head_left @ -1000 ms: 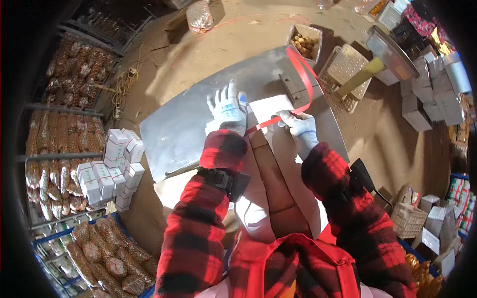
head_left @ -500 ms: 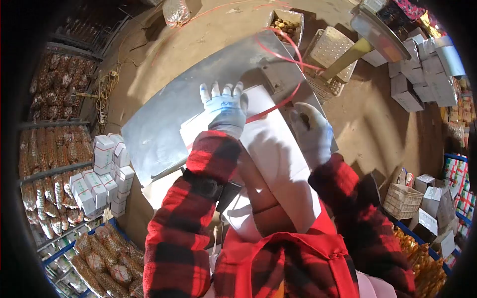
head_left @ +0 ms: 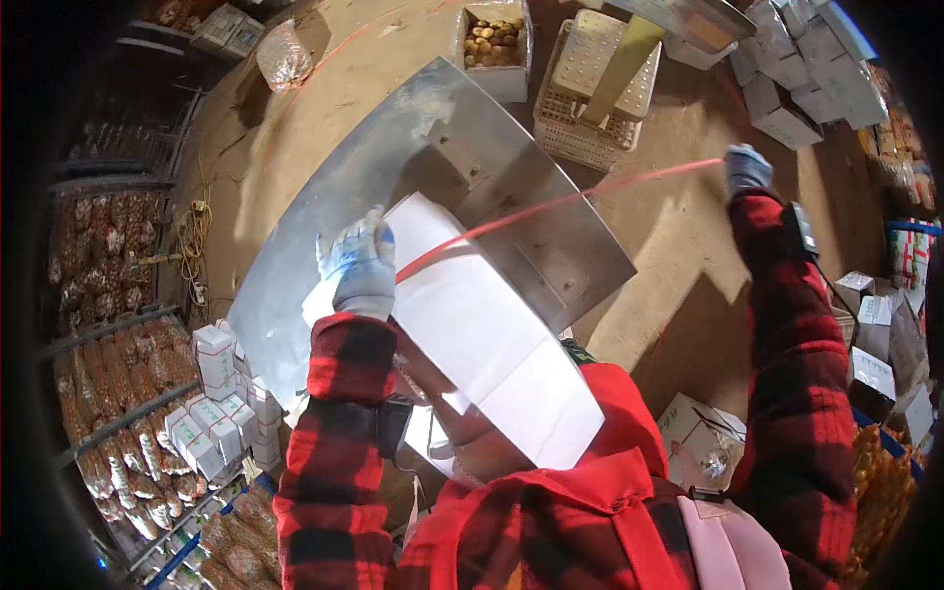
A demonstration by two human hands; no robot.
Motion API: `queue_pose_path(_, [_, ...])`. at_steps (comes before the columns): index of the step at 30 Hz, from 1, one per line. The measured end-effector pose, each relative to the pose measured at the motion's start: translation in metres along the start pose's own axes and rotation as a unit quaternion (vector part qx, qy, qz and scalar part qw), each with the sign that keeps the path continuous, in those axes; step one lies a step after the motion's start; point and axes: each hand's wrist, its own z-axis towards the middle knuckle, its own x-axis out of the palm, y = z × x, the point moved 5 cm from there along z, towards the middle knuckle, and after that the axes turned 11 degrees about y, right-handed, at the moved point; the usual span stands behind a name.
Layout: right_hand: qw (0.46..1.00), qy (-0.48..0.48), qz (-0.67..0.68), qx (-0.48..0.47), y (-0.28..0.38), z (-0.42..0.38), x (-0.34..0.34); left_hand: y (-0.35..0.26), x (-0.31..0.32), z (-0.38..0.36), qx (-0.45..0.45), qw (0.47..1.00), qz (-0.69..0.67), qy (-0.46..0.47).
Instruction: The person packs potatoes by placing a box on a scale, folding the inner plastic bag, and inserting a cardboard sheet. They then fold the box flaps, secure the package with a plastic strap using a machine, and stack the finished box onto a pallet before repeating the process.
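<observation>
A large white box lies on a grey metal table, close against my body. My gloved left hand presses flat on the box's far left corner. A red strap crosses the top of the box and runs taut out to the right. My gloved right hand is stretched far out to the right, shut on the strap's end.
A carton of small brown round items and a perforated plastic crate stand beyond the table. White boxes are stacked at the upper right, small white cartons at the left. Shelves of packed goods line the left side.
My right hand has swung far out to the right, drawing the red strap taut across the box. The box has come nearer to me. My left hand has stayed on it.
</observation>
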Motion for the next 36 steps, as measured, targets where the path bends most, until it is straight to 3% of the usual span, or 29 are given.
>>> queue_pose_path(1, [0.999,-0.012,-0.017,0.025,-0.028,0.005,0.01,0.002,0.002,0.0,0.007,1.0,-0.003,-0.012])
queue_pose_path(2, [0.993,-0.037,0.116,0.003,-0.03,0.003,0.008,0.002,0.003,0.0,0.014,1.0,-0.007,-0.023])
queue_pose_path(4, [0.923,-0.084,0.374,-0.041,-0.005,-0.019,-0.019,-0.001,0.0,0.001,0.009,1.0,-0.001,-0.012])
queue_pose_path(5, [0.808,0.061,0.583,-0.066,0.021,-0.037,-0.042,-0.002,-0.002,0.001,0.007,1.0,-0.011,-0.003])
queue_pose_path(6, [0.629,0.199,0.747,-0.083,0.059,-0.062,-0.068,-0.003,-0.004,0.002,0.006,1.0,-0.02,0.004])
queue_pose_path(7, [0.513,0.199,0.824,-0.137,0.087,-0.081,-0.084,-0.003,-0.005,0.002,0.005,1.0,-0.028,0.011])
queue_pose_path(8, [0.398,0.22,0.85,-0.265,0.111,-0.099,-0.097,-0.004,-0.005,0.002,0.0,1.0,-0.025,0.018])
queue_pose_path(9, [0.349,0.279,0.869,-0.212,0.14,-0.092,-0.081,-0.006,-0.005,0.001,-0.006,0.999,-0.022,0.025])
queue_pose_path(11, [0.382,0.264,0.871,-0.162,0.169,-0.114,-0.102,-0.005,-0.007,0.004,-0.006,0.999,-0.022,0.026])
queue_pose_path(13, [0.442,0.313,0.835,-0.097,0.199,-0.106,-0.066,-0.004,-0.006,0.002,0.005,0.999,-0.028,0.018])
queue_pose_path(16, [0.517,0.288,0.805,-0.029,0.223,-0.104,-0.039,-0.004,-0.006,0.002,-0.002,0.999,-0.018,0.026])
queue_pose_path(19, [0.599,0.277,0.751,-0.014,0.217,-0.094,-0.026,-0.008,-0.011,0.001,-0.013,0.999,-0.038,0.028])
queue_pose_path(22, [0.618,0.279,0.735,0.002,0.206,-0.092,-0.036,-0.007,-0.012,0.003,0.014,0.999,-0.045,-0.005])
queue_pose_path(25, [0.664,0.229,0.711,0.031,0.201,-0.089,-0.039,-0.009,-0.016,0.003,-0.001,0.998,-0.055,0.018])
queue_pose_path(28, [0.741,0.179,0.647,-0.013,0.191,-0.076,-0.033,-0.008,-0.015,0.003,0.005,0.998,-0.065,0.01])
queue_pose_path(31, [0.729,0.234,0.643,0.0,0.197,-0.078,-0.037,-0.009,-0.016,0.003,-0.012,0.998,-0.061,0.025])
queue_pose_path(34, [0.593,0.235,0.769,-0.048,0.225,-0.096,-0.061,-0.007,-0.013,0.003,0.017,0.998,-0.062,-0.009])
queue_pose_path(36, [0.635,0.275,0.719,-0.058,0.249,-0.088,-0.039,-0.007,-0.015,0.003,0.0,0.998,-0.064,0.011])
